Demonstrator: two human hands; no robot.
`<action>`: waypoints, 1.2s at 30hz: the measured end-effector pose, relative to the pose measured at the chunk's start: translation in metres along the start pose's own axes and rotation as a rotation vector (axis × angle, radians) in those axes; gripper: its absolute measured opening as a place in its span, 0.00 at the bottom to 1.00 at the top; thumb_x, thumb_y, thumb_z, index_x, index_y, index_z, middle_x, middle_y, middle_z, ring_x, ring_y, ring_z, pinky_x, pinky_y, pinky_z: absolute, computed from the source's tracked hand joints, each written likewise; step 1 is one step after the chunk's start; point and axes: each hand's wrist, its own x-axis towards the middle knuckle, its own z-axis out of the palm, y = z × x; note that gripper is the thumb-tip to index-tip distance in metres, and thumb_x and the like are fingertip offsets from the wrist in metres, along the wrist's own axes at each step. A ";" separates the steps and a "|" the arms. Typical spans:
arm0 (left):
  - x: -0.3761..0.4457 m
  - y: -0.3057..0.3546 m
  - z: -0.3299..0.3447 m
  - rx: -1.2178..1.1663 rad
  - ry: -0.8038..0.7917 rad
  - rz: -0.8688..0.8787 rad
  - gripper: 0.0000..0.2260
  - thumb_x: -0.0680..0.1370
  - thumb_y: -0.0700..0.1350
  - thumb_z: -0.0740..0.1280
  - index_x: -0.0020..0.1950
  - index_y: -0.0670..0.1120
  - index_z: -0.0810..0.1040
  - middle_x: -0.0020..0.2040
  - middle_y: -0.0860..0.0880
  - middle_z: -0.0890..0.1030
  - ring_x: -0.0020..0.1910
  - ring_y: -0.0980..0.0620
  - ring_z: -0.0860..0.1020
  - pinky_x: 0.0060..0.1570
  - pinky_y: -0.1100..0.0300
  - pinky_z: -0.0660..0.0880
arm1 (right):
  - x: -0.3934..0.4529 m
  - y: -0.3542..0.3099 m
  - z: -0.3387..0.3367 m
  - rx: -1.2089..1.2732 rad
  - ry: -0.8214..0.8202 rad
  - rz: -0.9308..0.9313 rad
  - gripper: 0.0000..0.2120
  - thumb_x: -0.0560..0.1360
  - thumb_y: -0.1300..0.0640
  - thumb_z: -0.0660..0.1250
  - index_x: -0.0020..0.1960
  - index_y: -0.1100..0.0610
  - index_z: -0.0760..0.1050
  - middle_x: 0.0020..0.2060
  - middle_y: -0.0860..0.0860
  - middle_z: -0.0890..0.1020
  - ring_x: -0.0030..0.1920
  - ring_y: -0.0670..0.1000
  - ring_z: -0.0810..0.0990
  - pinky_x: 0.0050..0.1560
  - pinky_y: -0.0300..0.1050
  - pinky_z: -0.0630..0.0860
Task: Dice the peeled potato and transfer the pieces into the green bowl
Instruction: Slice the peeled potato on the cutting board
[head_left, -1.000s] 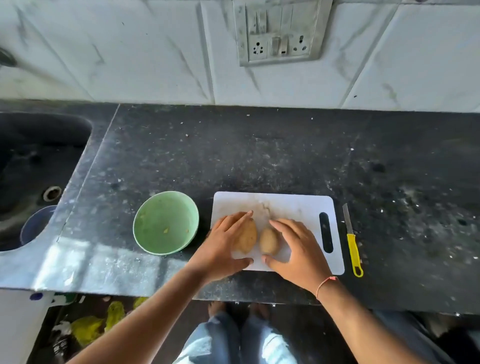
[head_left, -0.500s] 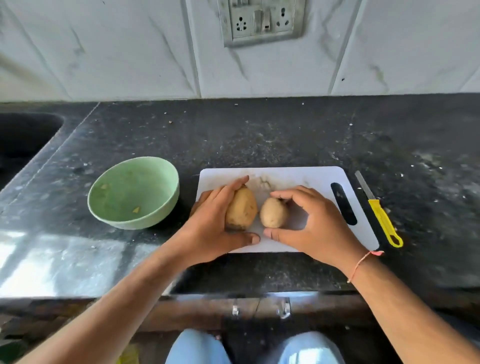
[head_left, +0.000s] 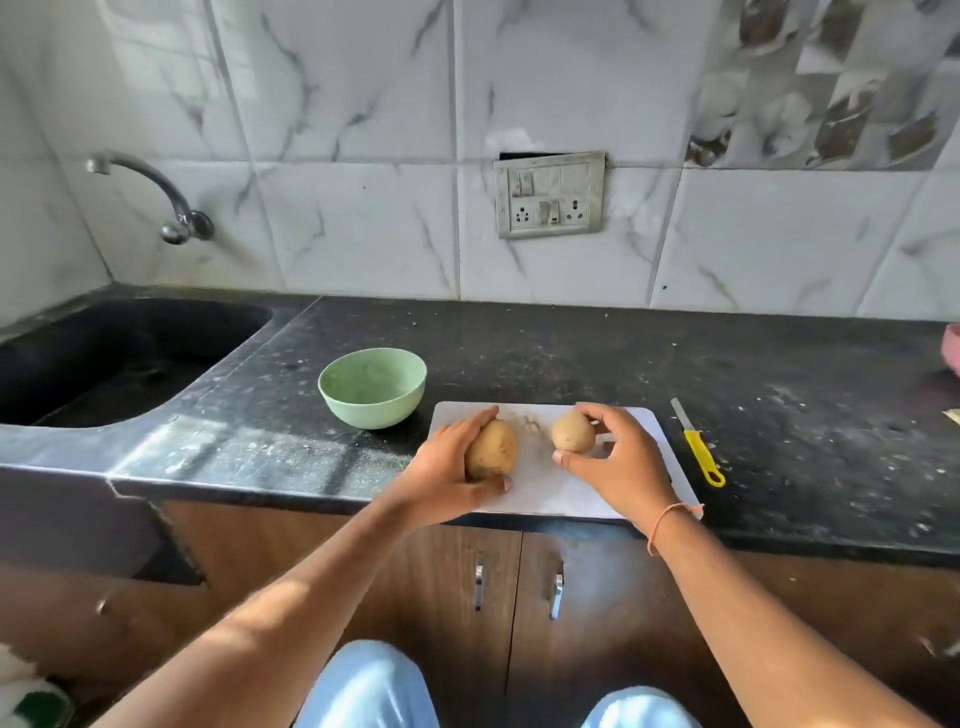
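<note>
Two potatoes on the white cutting board (head_left: 545, 483), one per hand! From the head camera, the left hand (head_left: 447, 467) curls round the larger potato (head_left: 492, 448), thumb tucked beneath it, grip clamped tight. The right hand (head_left: 621, 462) pinches the smaller potato (head_left: 572, 431) between thumb and fingers. Both potatoes sit apart on the board. The green bowl (head_left: 372, 387) stands just beside the board's far-left corner on the black table (head_left: 571, 353). A yellow-handled knife (head_left: 697, 441) lies right of the board.

Single head view, looking forward and down, close over counter (head_left: 571, 353) edge.
</note>
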 end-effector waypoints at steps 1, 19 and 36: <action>0.000 0.003 0.000 0.012 0.005 -0.008 0.45 0.71 0.58 0.79 0.83 0.59 0.60 0.69 0.56 0.71 0.71 0.52 0.72 0.75 0.50 0.70 | 0.001 0.002 0.000 -0.001 0.037 0.003 0.29 0.65 0.54 0.85 0.64 0.47 0.79 0.57 0.37 0.79 0.57 0.40 0.78 0.57 0.42 0.76; 0.046 -0.003 0.009 -0.130 -0.009 0.003 0.49 0.60 0.58 0.86 0.78 0.58 0.71 0.70 0.59 0.77 0.66 0.59 0.77 0.71 0.54 0.75 | 0.015 0.012 -0.006 -0.093 0.034 0.053 0.31 0.66 0.52 0.85 0.66 0.47 0.78 0.59 0.39 0.78 0.60 0.42 0.77 0.59 0.40 0.75; 0.041 -0.004 0.017 -0.037 0.159 0.102 0.36 0.68 0.68 0.73 0.75 0.63 0.71 0.66 0.61 0.72 0.69 0.58 0.67 0.71 0.58 0.70 | 0.048 0.013 -0.050 -0.352 -0.171 0.212 0.32 0.72 0.54 0.79 0.73 0.47 0.73 0.67 0.45 0.74 0.61 0.49 0.76 0.58 0.39 0.70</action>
